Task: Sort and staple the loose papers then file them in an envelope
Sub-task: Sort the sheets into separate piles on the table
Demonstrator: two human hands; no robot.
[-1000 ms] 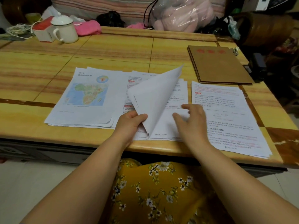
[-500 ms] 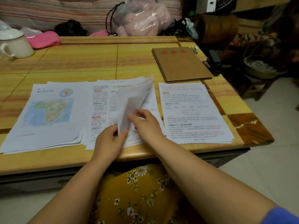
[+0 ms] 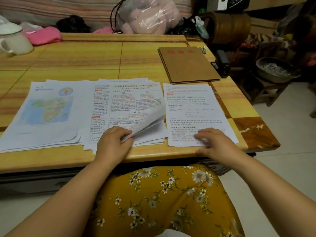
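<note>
Three stacks of printed papers lie along the table's near edge: a map stack (image 3: 46,113) at left, a middle stack (image 3: 130,103) with red and black text, and a right stack (image 3: 193,106). My left hand (image 3: 114,142) grips the lifted lower right corner of the middle stack's top sheets. My right hand (image 3: 213,142) rests on the bottom edge of the right stack, its fingers spread over the paper. A brown envelope (image 3: 188,64) lies flat beyond the right stack. A black stapler (image 3: 221,63) sits just right of the envelope at the table's edge.
The yellow wooden table (image 3: 102,55) carries a white lidded mug (image 3: 13,40) and pink cloth (image 3: 43,35) at the far left. A plastic bag with pink contents (image 3: 147,14) sits behind the table. A stool with a bowl (image 3: 275,69) stands to the right.
The raised sheets of the middle stack have dropped nearly flat, only their corner still lifted by my left hand. My right hand left the middle stack and moved right onto the right stack.
</note>
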